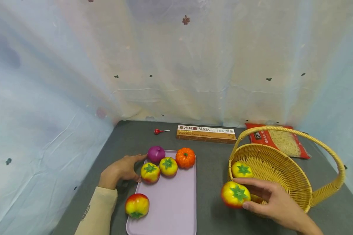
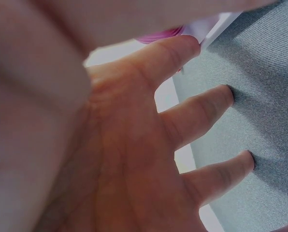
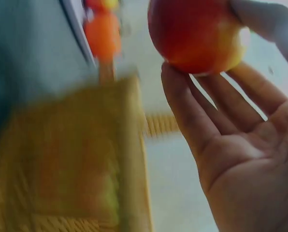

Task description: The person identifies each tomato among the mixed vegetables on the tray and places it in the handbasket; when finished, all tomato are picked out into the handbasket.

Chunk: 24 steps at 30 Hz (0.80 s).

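My right hand (image 1: 270, 199) pinches a yellow-and-red persimmon (image 1: 236, 195) with a green star-shaped top between thumb and fingers, at the near left rim of the wicker basket (image 1: 294, 173). In the right wrist view the same persimmon (image 3: 197, 36) sits at the fingertips. Another persimmon (image 1: 242, 169) lies inside the basket; the hand hides part of the interior. At the left edge of the lilac tray (image 1: 173, 205), my left hand (image 1: 122, 169) is spread, its fingertips on the grey table in the left wrist view. Beside it on the tray are two persimmons (image 1: 150, 173) and a purple onion (image 1: 156, 154).
A small orange pumpkin (image 1: 185, 158) sits in the tray's far right corner. Another yellow-red fruit (image 1: 137, 205) overlaps its near left edge. Behind lie a lollipop (image 1: 157, 131), a pasta box (image 1: 206, 133) and a red noodle bag (image 1: 277, 140). The basket's handle (image 1: 288, 130) arches upward.
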Each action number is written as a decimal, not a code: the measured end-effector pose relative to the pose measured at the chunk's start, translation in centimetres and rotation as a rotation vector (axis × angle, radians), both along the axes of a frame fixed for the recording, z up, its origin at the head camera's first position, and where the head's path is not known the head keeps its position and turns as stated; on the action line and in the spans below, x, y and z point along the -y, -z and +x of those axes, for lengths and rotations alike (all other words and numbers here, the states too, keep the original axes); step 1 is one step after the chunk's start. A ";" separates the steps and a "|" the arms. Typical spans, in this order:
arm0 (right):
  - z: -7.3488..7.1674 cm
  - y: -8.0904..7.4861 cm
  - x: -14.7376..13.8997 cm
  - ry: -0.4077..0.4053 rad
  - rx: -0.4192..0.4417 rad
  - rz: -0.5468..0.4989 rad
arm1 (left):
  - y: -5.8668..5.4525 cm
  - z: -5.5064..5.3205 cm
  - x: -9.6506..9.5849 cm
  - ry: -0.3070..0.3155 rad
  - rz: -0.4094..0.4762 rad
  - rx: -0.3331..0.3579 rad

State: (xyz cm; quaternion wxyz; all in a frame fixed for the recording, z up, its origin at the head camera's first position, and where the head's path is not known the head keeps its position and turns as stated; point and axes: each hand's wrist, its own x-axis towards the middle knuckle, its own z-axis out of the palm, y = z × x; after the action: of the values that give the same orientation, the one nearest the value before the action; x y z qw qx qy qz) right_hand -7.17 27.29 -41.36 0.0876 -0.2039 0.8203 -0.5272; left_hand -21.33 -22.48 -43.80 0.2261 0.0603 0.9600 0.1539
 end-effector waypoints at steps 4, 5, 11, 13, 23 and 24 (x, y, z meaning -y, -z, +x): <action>1.2 0.0 -4.5 0.134 -0.013 0.128 | 0.0 0.0 0.0 -0.009 0.006 0.002; 1.4 0.1 -5.6 0.165 0.000 0.165 | 0.0 0.0 0.0 -0.010 0.006 0.003; 2.5 1.0 -10.5 0.248 -0.005 0.302 | 0.1 0.0 -0.1 -0.024 0.003 0.009; 2.6 1.2 -11.4 0.246 -0.041 0.318 | 0.1 0.0 -0.1 -0.025 0.004 0.007; 2.0 0.9 -11.2 0.205 0.101 0.479 | -0.1 0.2 -0.2 -0.027 0.006 -0.009; 1.8 0.8 -10.9 0.205 0.139 0.491 | -0.2 0.2 -0.2 -0.026 0.007 -0.011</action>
State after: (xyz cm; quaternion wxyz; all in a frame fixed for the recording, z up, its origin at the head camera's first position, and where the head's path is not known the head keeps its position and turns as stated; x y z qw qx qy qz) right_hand -5.41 38.22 -42.17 0.1365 -0.0559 0.9319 -0.3314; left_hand -21.10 -22.26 -43.63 0.2185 0.0494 0.9614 0.1596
